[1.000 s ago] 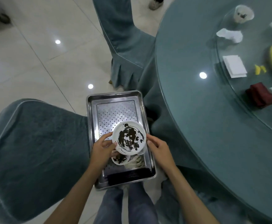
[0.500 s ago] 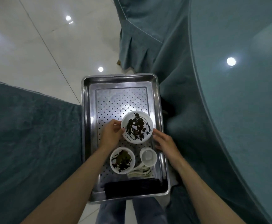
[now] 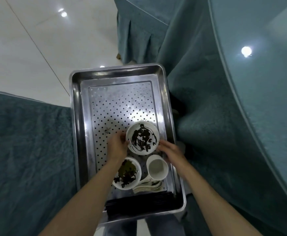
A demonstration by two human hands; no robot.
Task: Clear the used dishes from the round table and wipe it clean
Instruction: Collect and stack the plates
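- We hold the dirty plate (image 3: pixel 142 137) face up, low in the right half of the tray (image 3: pixel 81 116). Being round, it has no long axis.
- Our left hand (image 3: pixel 117 145) pinches its left rim. Our right hand (image 3: pixel 171 151) touches the right rim, though we cannot tell whether it grips.
- The tray's long axis runs away from us.
- Open perforated floor lies beyond and left of the plate. The small bowl (image 3: pixel 127 172) and cup (image 3: pixel 157 168) sit just nearer us, and the tray's right wall is close.

The hands (left hand (image 3: pixel 117 145) gripping, right hand (image 3: pixel 170 151) touching) meet the stained plate (image 3: pixel 142 137) in the perforated tray (image 3: pixel 81 108).
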